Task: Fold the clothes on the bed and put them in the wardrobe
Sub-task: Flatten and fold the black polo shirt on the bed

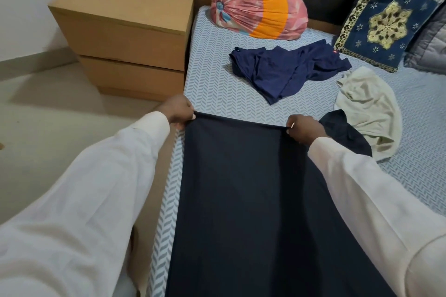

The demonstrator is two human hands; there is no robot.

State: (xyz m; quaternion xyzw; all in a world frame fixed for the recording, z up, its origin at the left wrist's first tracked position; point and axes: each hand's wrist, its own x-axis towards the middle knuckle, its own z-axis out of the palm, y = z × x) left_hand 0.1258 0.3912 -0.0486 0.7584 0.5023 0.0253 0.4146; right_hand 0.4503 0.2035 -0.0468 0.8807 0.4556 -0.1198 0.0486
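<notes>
Now, dark garment (241, 188) in both hands (179, 109) (305, 129).

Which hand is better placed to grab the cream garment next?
Probably right. The right hand pinches the dark cloth at the corner nearer the cream garment; the left hand grips the other corner at the edge of the bed, farther away.
</notes>
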